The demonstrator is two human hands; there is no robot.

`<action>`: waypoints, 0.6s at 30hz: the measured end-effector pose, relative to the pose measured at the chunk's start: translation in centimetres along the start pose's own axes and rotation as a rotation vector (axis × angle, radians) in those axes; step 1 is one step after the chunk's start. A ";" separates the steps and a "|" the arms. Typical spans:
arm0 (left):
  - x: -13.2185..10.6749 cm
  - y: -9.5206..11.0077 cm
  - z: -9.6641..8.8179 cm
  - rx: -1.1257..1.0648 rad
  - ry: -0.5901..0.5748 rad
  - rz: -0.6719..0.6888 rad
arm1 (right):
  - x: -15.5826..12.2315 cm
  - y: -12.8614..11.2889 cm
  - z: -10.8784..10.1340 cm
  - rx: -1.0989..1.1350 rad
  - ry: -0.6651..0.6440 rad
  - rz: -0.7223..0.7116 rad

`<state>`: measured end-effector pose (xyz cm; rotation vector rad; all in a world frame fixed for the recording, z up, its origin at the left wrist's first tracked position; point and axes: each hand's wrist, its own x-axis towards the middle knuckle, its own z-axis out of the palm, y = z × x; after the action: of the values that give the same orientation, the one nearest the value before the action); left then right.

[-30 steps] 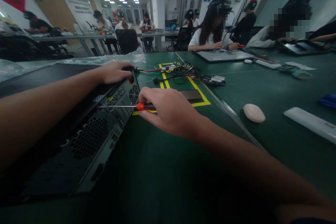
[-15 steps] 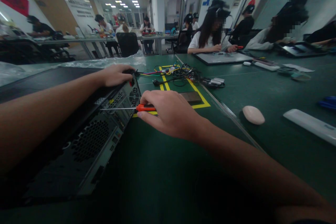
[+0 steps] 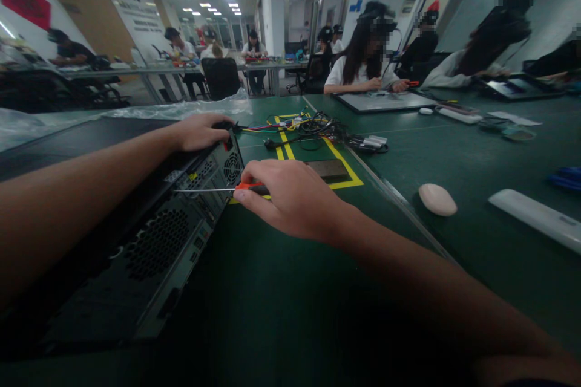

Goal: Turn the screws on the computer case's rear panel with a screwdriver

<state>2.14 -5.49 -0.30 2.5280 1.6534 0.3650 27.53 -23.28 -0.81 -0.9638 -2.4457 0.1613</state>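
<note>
A black computer case (image 3: 157, 248) lies at the left, its metal rear panel with vent holes, a fan grille and ports turned to the right. My left hand (image 3: 204, 131) grips the far upper corner of the case, thumb bent over the edge. In my right hand (image 3: 293, 196) is a screwdriver (image 3: 254, 187) with an orange and dark handle, pinched between thumb and fingers. Its long thin shaft points left, and the tip meets the rear panel near the upper edge. Whether the tip sits in a screw is too small to tell.
Beyond my right hand lie a brown block (image 3: 330, 170) inside yellow tape and a tangle of cables (image 3: 318, 125). A pale mouse (image 3: 437, 199) and a white bar (image 3: 535, 217) are on the green table at right. Across it, a person (image 3: 363, 60) works on a flat panel.
The screwdriver handle has rolled in my right fingers, so more of its dark side shows. My right hand has shifted very slightly; my left hand stays on the case.
</note>
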 end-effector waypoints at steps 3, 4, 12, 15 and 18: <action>0.0 0.1 -0.1 -0.001 -0.006 -0.006 | -0.1 0.2 0.1 0.019 0.012 -0.025; -0.1 0.1 -0.1 -0.002 -0.007 -0.007 | -0.1 0.2 0.1 0.013 0.017 -0.034; 0.3 -0.5 0.2 -0.015 0.012 0.024 | -0.1 0.4 0.0 0.010 0.019 -0.076; 0.3 -0.7 0.3 -0.015 0.010 0.026 | -0.1 0.4 0.0 0.008 0.020 -0.072; 0.3 -0.8 0.3 -0.019 0.008 0.027 | -0.1 0.4 0.1 0.006 0.029 -0.079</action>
<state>1.67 -4.88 -0.72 2.5410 1.6114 0.3914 27.80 -23.01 -1.04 -0.8593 -2.4507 0.1270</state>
